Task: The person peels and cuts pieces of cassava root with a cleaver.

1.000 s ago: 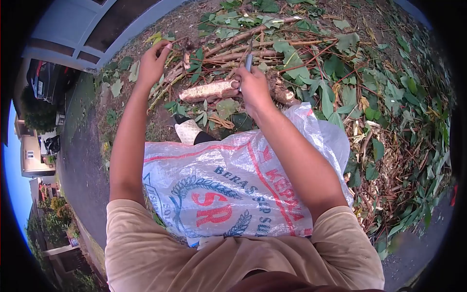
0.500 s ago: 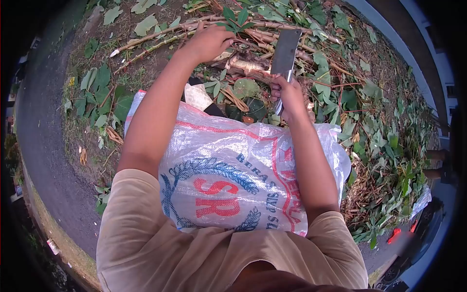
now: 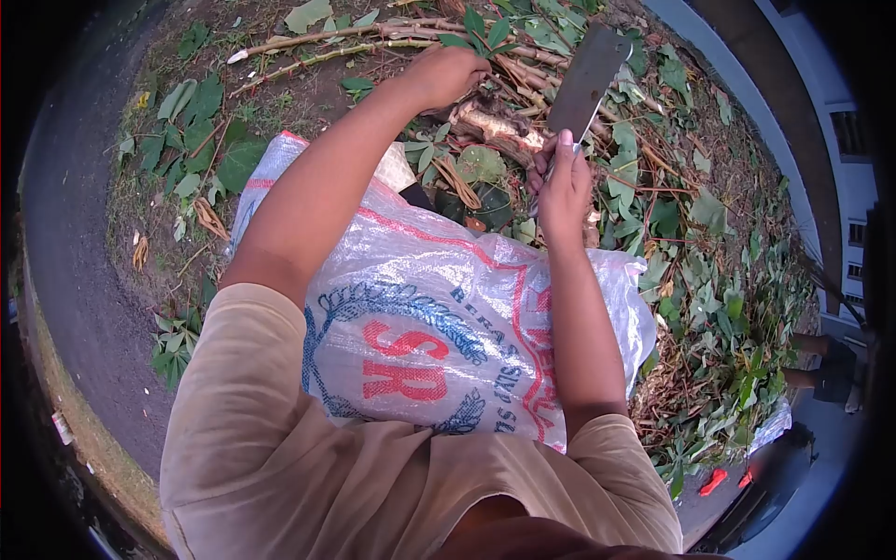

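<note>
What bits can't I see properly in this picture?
Head view: most of the handle of the cleaver; the right hand is wrapped round it.
Head view: whatever the left hand may be gripping; the back of that hand hides it.
Head view: the wearer's lap; the white sack covers it.
Head view: another person's upper body, far right; lost at the dark edge.

Grey asphalt (image 3: 75,224), brown soil (image 3: 299,110), blue-grey wall (image 3: 847,187) (dark openings (image 3: 850,133), perhaps windows)

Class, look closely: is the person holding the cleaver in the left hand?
No, the cleaver is gripped in the right hand.
</note>
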A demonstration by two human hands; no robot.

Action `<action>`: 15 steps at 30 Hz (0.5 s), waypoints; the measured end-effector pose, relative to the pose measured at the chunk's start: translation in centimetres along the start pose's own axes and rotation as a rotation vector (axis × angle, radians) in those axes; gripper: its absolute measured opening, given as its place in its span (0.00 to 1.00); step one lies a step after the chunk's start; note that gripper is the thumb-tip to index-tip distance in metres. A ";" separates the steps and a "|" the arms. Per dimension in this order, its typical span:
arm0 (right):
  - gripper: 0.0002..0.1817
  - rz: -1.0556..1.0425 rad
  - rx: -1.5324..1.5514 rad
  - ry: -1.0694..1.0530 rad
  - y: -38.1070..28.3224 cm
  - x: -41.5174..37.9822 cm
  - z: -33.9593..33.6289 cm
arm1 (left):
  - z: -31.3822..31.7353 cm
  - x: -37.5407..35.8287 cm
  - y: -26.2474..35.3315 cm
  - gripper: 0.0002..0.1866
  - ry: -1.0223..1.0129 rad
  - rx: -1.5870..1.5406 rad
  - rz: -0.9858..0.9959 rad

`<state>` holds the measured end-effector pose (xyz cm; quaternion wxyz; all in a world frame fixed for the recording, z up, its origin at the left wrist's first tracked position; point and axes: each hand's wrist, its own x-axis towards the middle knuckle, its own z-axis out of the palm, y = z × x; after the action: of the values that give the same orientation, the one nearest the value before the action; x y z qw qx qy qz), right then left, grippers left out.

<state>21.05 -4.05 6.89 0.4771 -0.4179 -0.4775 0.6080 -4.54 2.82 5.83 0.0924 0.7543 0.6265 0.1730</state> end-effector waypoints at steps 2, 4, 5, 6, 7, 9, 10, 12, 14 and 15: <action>0.24 0.153 0.011 -0.009 0.3 0.4 -0.5 | -0.5 0.0 -0.1 0.13 0.015 0.040 0.080; 0.24 0.286 0.078 0.041 0.3 0.5 -1.3 | -1.2 -0.4 0.0 0.13 0.020 0.070 0.161; 0.24 0.345 0.194 0.094 0.7 0.7 -1.7 | -1.8 -0.5 -0.1 0.12 0.058 0.123 0.236; 0.23 0.405 0.313 0.146 0.9 0.9 -2.1 | -2.4 -0.5 -0.2 0.13 0.094 0.178 0.311; 0.22 0.421 0.350 0.156 1.0 1.3 -2.4 | -2.7 -0.7 0.0 0.15 0.127 0.149 0.334; 0.21 0.417 0.398 0.179 1.0 1.4 -2.8 | -2.6 -0.8 0.1 0.16 0.185 0.191 0.315; 0.21 0.420 0.443 0.203 0.9 1.4 -2.9 | -2.3 -0.8 0.1 0.16 0.240 0.228 0.293; 0.20 0.406 0.456 0.187 1.1 1.9 -2.8 | -1.6 -0.1 -0.2 0.19 0.235 0.296 0.279; 0.20 0.444 0.464 0.154 1.1 1.5 -2.5 | 0.2 0.6 -0.1 0.25 0.455 0.148 0.131; 0.21 0.460 0.457 0.142 1.0 1.4 -2.3 | 0.0 0.6 0.3 0.29 0.420 0.173 0.016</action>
<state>22.85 -2.39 5.38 0.4406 -0.4383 -0.1876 0.7606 -4.16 3.36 6.03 -0.1067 0.7119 0.6384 0.2725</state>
